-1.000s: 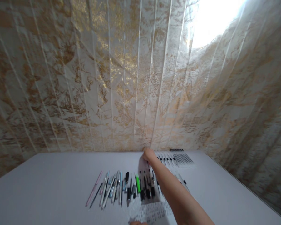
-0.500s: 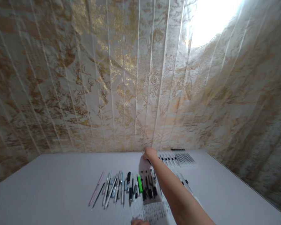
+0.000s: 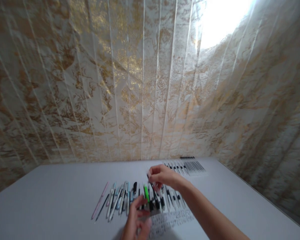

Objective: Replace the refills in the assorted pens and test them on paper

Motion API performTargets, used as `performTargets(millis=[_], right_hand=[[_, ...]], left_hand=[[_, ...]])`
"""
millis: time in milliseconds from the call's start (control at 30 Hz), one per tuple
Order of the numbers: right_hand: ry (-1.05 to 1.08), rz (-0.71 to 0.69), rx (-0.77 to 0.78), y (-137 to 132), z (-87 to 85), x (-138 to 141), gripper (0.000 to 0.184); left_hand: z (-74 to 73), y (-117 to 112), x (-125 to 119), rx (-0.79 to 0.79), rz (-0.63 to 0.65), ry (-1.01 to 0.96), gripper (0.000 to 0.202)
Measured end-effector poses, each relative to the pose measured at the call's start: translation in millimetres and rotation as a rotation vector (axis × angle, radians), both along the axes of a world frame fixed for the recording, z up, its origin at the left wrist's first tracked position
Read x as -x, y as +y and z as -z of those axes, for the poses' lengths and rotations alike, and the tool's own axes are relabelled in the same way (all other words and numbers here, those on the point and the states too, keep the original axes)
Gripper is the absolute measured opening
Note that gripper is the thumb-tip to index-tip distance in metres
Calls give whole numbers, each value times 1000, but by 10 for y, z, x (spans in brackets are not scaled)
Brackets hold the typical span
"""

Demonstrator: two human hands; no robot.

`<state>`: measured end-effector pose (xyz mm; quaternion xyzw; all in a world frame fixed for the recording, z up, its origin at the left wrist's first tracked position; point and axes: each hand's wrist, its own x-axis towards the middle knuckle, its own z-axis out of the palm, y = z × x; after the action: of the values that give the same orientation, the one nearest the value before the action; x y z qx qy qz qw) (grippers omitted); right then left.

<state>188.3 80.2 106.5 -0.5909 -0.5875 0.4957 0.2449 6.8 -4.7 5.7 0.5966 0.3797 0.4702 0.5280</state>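
My right hand (image 3: 165,176) is pinched on a slim pen (image 3: 149,174), held tilted just above the black pens. My left hand (image 3: 135,218) has its fingers apart and looks slightly blurred. It is in front of a bright green marker (image 3: 146,192), close to its lower end. Several black pens (image 3: 156,201) lie side by side between the two hands, partly covered by them. Left of the green marker, a loose group of white, pale blue and dark pens (image 3: 115,201) is spread on the table, with a pink pen (image 3: 99,201) at its outer edge.
A sheet with dark handwriting (image 3: 162,223) lies at the table's near side. Clear pens with black grips (image 3: 177,167) stand in a row at the back right, beside thin dark sticks (image 3: 195,166). Patterned gold and white curtain (image 3: 130,100) hangs behind the white table (image 3: 52,200).
My right hand has come back from the table's far edge toward the black pens, bringing a pen. My left hand has risen from the bottom edge to near the green marker.
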Motion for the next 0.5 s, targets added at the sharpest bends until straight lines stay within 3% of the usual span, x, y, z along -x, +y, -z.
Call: performTargets(millis=[100,167,233,333,500], right_hand=[[216,2,-26,-444,107,38,14],[300,42,-63,-573,158,29,15],[360,77,-102,-593,180,3,15],[409,104,-122,-538,215,-19,15],[391,131,-51,-466,401,20,8]], left_hand=[[-339,163,-206,229,-11,-202,44],[-524,241,-355,268,65,-294,44],[-612,287,-493,300,70,-396,43],[-561,322,-659,404,-3,-571,39],[-314,347,-777,571,-94,-677,20]])
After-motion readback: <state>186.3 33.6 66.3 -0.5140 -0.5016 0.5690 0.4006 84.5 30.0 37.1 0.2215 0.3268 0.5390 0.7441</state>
